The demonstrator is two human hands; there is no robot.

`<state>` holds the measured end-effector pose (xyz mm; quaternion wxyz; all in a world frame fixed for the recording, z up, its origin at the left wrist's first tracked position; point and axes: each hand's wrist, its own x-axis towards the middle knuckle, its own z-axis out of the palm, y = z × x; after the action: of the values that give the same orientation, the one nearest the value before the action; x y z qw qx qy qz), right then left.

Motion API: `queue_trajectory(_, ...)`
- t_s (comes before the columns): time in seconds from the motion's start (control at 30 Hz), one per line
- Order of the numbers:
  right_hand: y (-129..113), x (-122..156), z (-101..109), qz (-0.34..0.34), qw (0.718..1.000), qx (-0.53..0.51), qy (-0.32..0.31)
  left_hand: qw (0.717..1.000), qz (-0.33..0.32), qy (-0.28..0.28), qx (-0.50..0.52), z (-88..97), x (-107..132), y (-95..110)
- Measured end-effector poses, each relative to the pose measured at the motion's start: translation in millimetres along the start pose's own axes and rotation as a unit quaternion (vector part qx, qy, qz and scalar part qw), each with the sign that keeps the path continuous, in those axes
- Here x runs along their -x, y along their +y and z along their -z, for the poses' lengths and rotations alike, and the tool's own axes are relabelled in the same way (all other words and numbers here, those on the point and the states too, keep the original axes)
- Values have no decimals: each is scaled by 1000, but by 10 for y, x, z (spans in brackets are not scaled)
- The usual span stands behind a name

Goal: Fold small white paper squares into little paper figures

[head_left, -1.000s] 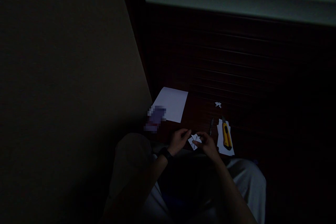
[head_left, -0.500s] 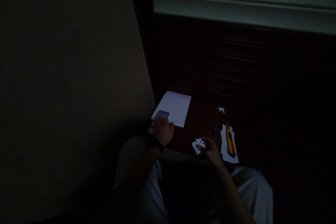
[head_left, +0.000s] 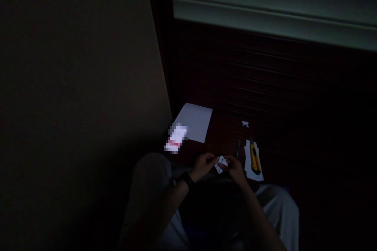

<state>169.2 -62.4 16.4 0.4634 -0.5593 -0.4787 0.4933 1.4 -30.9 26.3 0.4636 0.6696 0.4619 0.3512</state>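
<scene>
A: What are the hands doing?

B: The left hand (head_left: 203,164) and right hand (head_left: 236,167) meet at the near edge of the dark wooden table (head_left: 224,135), above the lap. Both sets of fingers are curled in and pinch one small white paper piece (head_left: 220,163) between them, the left from its left side and the right from its right. In this dim light I cannot tell which fingers touch it.

A: What is the piece like?

B: Thin, flat and angular, with dark lines across it, either creases or cuts.

A: What lies around it?

B: There is one yellow utility knife (head_left: 255,159), long and narrow, on a ragged white paper offcut (head_left: 246,161) just right of the right hand. One slim dark pen (head_left: 237,148) is beside that. One tiny white scrap (head_left: 244,124) lies farther back. One plain rectangular white sheet (head_left: 194,121) sits at the back left, with one lit phone (head_left: 176,138) at its near corner. There is also one dark wristwatch (head_left: 187,179) on the left wrist.
</scene>
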Motion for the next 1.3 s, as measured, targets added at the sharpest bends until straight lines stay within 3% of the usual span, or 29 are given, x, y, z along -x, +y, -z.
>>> queue_trajectory(0.17,-14,5,13,14,998,57,-5,1000,1,10,13,-10,-53,-35)
queue_trajectory(0.5,-13,-42,1,-1,999,44,22,1000,7,29,4,-91,-14,-106)
queue_trajectory(0.8,81,-82,30,-28,999,29,26,999,31,-4,13,-83,-22,-95)
queue_trajectory(1.0,42,-40,8,1,999,41,29,997,54,-32,45,-79,-56,-108)
queue_trajectory(1.3,-76,20,-27,54,997,52,8,986,102,2,129,-88,-72,-101)
